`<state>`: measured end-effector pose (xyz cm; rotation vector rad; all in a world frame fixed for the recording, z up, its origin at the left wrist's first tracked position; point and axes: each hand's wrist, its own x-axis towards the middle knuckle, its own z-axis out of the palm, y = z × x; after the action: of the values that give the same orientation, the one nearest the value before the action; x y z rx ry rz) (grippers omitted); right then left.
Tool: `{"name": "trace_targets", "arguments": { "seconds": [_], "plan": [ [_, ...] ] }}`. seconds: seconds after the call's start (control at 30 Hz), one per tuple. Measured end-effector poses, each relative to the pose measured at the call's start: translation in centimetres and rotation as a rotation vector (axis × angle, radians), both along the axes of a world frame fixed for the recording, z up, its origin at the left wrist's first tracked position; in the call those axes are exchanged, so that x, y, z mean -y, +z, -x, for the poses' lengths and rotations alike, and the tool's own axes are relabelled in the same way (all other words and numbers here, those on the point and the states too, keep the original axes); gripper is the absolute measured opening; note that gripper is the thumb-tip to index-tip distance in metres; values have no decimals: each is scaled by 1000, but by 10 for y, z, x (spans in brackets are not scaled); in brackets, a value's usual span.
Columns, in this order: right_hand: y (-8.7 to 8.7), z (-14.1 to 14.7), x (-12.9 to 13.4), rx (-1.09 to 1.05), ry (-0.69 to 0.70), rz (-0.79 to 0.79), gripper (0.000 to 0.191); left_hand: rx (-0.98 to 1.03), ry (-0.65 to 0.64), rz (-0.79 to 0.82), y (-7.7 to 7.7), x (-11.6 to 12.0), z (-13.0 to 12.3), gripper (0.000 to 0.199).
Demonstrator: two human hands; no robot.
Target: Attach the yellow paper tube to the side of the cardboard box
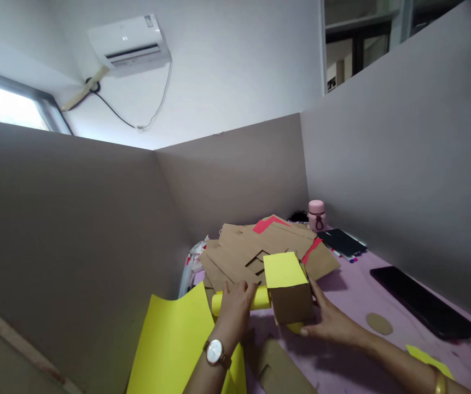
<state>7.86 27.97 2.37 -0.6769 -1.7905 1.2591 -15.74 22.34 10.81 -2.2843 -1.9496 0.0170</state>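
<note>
Two hands are working a small cardboard box (289,295) with a yellow top face, sitting on the pink-covered desk (383,306) in front of a heap of cardboard cut-outs (243,251). The left hand (237,303), with a wristwatch (215,352) on its wrist, is gripping a yellow paper roll (260,297) that is touching the box's left side. The right hand (329,322) is cupping the box's right side and lower edge, fingers spread. Judging by the material, the box is light, hollow and easily crushed; it is best held by its flat side walls. A loose yellow sheet (173,342) is lying just beside the left forearm. Well apart on the right are lying a cardboard disc (379,323), a black keyboard (422,302), a dark notebook (341,241) and a pink bottle (317,214). Grey partitions (75,230) are closing in the desk.
</note>
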Motion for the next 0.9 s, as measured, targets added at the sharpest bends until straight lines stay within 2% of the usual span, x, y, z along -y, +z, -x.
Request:
{"name": "trace_targets", "arguments": {
  "seconds": [0.33, 0.63, 0.9],
  "plan": [
    [26, 1, -4, -41, -11, 81, 140, -17, 28, -8, 3, 9, -1, 65],
    [26, 0, -1, -5, -27, 105, 139, -17, -2, -27, 3, 2, -6, 63],
    [21, 4, -3, 29, -27, 83, 129, -27, -20, -33, -1, 2, -5, 64]
  ]
}}
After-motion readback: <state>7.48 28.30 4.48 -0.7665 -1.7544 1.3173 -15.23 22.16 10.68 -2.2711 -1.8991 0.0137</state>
